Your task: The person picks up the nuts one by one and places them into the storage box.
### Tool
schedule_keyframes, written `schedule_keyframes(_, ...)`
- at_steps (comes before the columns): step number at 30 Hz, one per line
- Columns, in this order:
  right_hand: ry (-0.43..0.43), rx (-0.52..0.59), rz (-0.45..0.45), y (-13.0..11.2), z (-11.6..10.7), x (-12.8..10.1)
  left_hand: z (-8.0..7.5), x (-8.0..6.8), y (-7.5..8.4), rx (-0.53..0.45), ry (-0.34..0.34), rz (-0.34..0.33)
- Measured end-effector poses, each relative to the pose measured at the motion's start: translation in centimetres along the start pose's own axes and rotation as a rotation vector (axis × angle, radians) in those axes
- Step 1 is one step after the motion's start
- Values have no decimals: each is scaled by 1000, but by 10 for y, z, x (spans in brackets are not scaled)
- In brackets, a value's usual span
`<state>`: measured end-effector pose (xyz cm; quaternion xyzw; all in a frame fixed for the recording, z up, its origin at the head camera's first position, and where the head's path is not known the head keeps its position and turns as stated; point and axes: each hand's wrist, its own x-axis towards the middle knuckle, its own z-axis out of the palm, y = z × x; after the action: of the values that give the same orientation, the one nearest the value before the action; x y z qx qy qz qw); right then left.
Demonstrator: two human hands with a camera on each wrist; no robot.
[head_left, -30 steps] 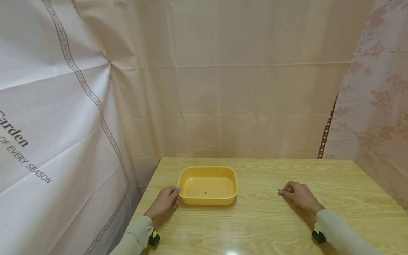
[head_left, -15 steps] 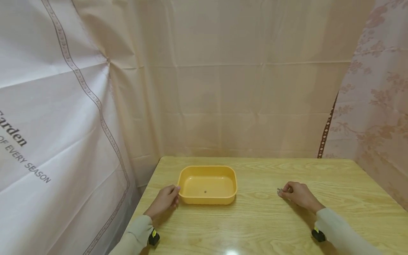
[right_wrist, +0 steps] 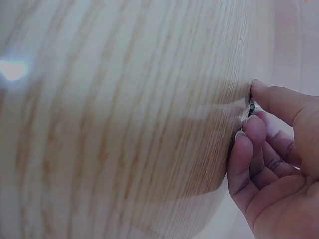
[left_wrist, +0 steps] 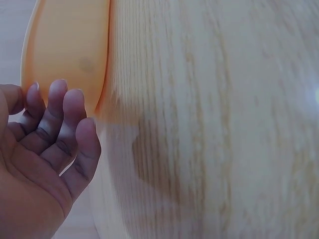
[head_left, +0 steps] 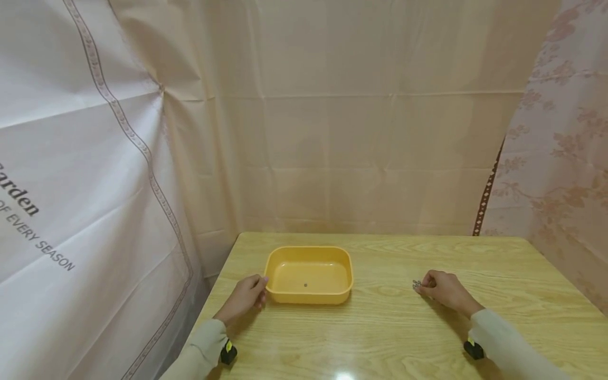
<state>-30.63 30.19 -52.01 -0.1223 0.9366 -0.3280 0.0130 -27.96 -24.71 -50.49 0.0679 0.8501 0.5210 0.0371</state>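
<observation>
A yellow rectangular plastic basin (head_left: 309,298) stands on the left part of the table. My left hand (head_left: 244,298) pinches its left rim between thumb and fingertips; in the left wrist view the other fingers are loosely bent beside the wall. One small dark round piece (head_left: 305,285) lies on the basin's floor. Farther right, my right hand (head_left: 446,290) is low at the tabletop, thumb and fingertips at a little cluster of small grey metal pieces (head_left: 416,285). The right wrist view shows a dark metal piece (right_wrist: 251,107) between thumb and fingers. Its exact kind is too small to tell.
The wood-grain table (head_left: 380,338) runs back to a beige hanging cloth (head_left: 356,158). White printed cloth (head_left: 95,211) hangs on the left, flowered cloth (head_left: 565,158) on the right. Bare tabletop lies between basin and right hand.
Both hands stay almost where they were. The small metal pieces at my right fingertips look slightly more spread out than a second ago.
</observation>
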Motion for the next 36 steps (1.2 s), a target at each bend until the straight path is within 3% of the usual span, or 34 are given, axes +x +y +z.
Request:
schedule_keyframes(11,2,-43,5,-3,0,2,-2,-1,-1,2,-14,9)
schedule_keyframes(22,27,-94,-48,0,2,1,-2,0,-1,-5,-23,17)
schedule_keyframes(36,20,-59,-57,3,0,-4,-1,1,-3,-3,-13,5)
